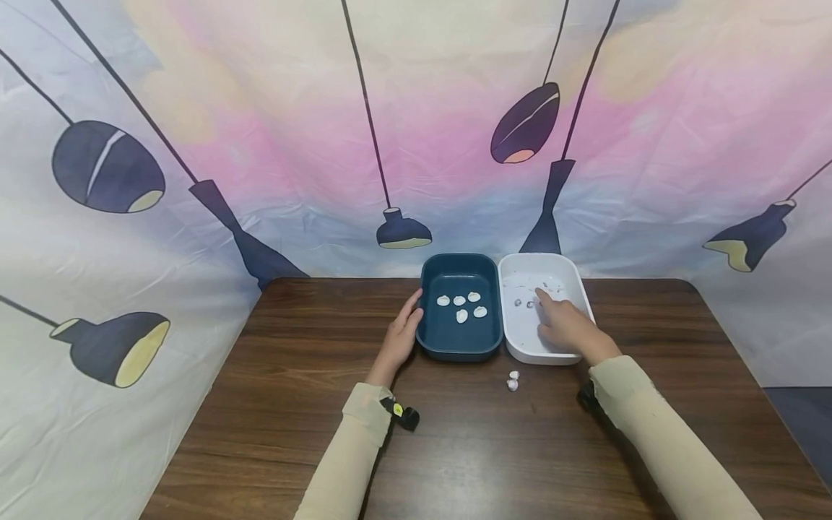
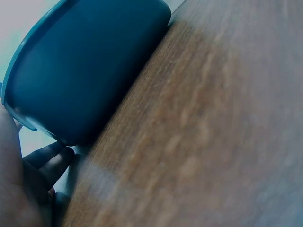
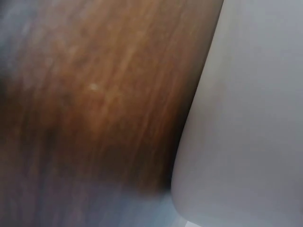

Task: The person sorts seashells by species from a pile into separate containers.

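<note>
My left hand (image 1: 399, 336) rests along the left side of a dark teal tray (image 1: 459, 348), fingers extended against its wall. In the left wrist view, the fingertips (image 2: 59, 163) lie by the tray's (image 2: 90, 71) lower corner. Several small white pieces that look like shells (image 1: 461, 315) lie apart on the tray's floor. Beside it on the right stands a white tray (image 1: 536, 352). Over its right part hovers my right hand (image 1: 568, 326), index finger stretched toward small greyish shell-like bits (image 1: 518, 302). In the right wrist view, only the white tray's outer wall (image 3: 246, 123) and the table show.
Two small white shell-like pieces (image 1: 513, 385) lie on the brown wooden table (image 1: 468, 448) in front of the trays. A cloth backdrop (image 1: 312, 144) printed with hanging lamps rises behind the table's far edge. The trays stand side by side near that edge.
</note>
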`<state>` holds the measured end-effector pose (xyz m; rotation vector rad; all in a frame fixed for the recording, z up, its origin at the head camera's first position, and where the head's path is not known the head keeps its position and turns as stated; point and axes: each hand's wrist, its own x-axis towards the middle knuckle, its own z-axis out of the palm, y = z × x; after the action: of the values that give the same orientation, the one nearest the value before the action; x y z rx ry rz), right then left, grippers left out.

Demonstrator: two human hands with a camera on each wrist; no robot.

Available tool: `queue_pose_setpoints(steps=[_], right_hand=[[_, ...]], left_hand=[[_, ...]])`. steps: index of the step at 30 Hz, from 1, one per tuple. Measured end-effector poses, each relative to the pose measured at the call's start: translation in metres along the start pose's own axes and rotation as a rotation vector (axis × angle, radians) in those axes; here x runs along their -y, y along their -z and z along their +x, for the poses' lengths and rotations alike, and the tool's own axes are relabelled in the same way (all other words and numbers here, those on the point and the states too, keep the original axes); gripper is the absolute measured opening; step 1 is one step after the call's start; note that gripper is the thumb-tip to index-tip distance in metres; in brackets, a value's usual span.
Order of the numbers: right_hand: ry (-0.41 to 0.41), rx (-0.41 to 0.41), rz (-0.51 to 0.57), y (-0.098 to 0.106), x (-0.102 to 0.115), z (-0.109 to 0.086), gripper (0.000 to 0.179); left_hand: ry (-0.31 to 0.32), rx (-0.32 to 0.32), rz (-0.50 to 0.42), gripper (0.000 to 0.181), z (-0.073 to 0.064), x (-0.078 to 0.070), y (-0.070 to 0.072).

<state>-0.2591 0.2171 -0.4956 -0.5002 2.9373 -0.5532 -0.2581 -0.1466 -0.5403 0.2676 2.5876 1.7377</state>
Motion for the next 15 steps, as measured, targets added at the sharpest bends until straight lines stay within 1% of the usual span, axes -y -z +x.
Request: queue_pose_setpoints(steps=[4, 8, 15], right_hand=[[-0.013, 0.011, 0.015, -0.0015, -0.0005, 0.0005, 0.074], [-0.006, 0.004, 0.022, -0.0018, -0.0005, -0.0007, 0.072], [0.039, -0.064, 0.020, 0.0045, 0.0044, -0.0074, 0.063]], left_hand=[[-0.001, 0.001, -0.003, 0.052, 0.0001, 0.0003, -0.0005], [0.000, 0.000, -0.007, 0.052, 0.0002, 0.0006, -0.0009], [-0.001, -0.008, -0.011, 0.052, 0.0012, 0.0008, -0.0009]])
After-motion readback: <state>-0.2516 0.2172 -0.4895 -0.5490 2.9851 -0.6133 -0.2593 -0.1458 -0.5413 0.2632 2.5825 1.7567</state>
